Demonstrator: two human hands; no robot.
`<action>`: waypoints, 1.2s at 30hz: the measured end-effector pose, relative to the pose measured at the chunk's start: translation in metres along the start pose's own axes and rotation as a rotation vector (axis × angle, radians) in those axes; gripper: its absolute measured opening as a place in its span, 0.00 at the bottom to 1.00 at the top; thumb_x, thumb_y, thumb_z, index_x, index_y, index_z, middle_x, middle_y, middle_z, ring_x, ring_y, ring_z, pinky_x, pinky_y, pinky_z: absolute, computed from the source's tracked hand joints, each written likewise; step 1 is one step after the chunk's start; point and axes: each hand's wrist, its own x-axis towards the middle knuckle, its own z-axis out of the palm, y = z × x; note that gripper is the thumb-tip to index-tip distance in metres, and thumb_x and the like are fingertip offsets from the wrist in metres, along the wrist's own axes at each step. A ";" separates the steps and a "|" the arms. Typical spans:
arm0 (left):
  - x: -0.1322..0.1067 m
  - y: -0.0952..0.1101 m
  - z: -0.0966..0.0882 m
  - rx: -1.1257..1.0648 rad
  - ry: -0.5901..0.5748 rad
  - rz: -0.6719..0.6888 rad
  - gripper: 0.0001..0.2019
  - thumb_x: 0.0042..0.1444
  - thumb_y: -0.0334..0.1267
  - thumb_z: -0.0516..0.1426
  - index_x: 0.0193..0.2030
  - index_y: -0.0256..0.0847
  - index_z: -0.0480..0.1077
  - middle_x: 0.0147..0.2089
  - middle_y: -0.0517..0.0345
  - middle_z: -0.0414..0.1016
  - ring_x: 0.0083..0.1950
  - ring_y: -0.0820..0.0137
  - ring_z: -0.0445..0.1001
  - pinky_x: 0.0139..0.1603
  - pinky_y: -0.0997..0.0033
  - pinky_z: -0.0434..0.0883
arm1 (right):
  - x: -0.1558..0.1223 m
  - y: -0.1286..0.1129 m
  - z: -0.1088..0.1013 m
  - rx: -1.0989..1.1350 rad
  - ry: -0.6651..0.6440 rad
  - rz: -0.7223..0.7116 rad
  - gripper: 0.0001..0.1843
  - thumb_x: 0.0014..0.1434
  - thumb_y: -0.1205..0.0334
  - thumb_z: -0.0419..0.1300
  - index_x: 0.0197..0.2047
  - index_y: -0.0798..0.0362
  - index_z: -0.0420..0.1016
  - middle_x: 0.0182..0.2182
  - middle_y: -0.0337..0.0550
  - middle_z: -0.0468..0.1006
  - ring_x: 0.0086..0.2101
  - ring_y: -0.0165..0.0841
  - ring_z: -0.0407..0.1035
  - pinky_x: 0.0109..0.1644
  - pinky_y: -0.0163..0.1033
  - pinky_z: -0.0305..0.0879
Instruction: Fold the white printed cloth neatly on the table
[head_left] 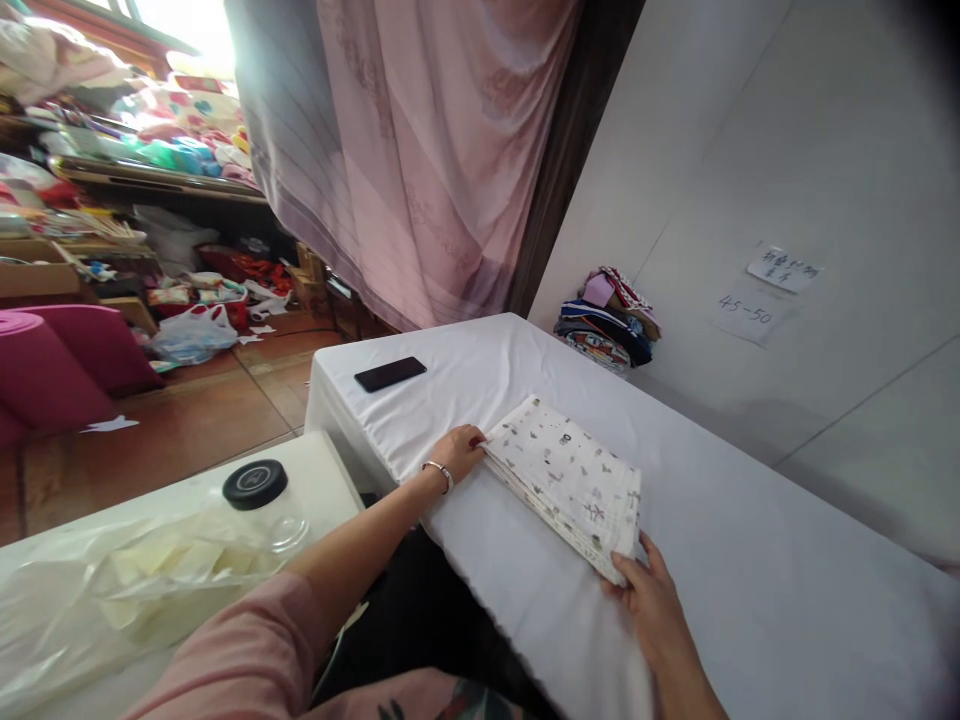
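Observation:
A folded white cloth with small printed figures (566, 478) lies on the table covered in white sheet (750, 560). My left hand (459, 450), with a bracelet on the wrist, rests at the cloth's left end, fingers curled against its edge. My right hand (651, 598) pinches the cloth's near right corner between thumb and fingers. The cloth looks like several layers stacked flat.
A black phone (390, 374) lies at the table's far left. A pile of folded colourful fabrics (609, 320) sits against the wall. To the left stand a small table with a plastic bag (142, 570) and a black round lid (255, 484).

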 end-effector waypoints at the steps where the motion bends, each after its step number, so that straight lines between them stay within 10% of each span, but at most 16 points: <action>1: -0.001 -0.001 0.000 -0.002 -0.013 -0.002 0.09 0.46 0.32 0.52 0.34 0.41 0.71 0.34 0.59 0.72 0.37 0.70 0.70 0.38 0.73 0.66 | 0.000 0.000 -0.001 -0.004 -0.007 0.015 0.43 0.41 0.57 0.67 0.59 0.47 0.54 0.38 0.40 0.76 0.36 0.39 0.71 0.30 0.39 0.71; 24: -0.005 0.007 -0.006 -0.027 -0.052 0.176 0.17 0.48 0.33 0.53 0.46 0.43 0.70 0.48 0.56 0.69 0.47 0.68 0.69 0.50 0.69 0.65 | -0.006 0.000 0.004 -0.102 0.043 -0.029 0.46 0.43 0.56 0.65 0.63 0.42 0.49 0.34 0.36 0.76 0.28 0.34 0.70 0.21 0.32 0.63; 36: 0.002 0.025 -0.005 0.041 -0.134 0.050 0.12 0.46 0.37 0.57 0.40 0.43 0.72 0.47 0.56 0.69 0.48 0.64 0.68 0.48 0.67 0.66 | -0.010 -0.002 0.009 -0.097 0.080 -0.052 0.44 0.41 0.56 0.65 0.61 0.43 0.53 0.33 0.36 0.75 0.26 0.32 0.67 0.20 0.32 0.62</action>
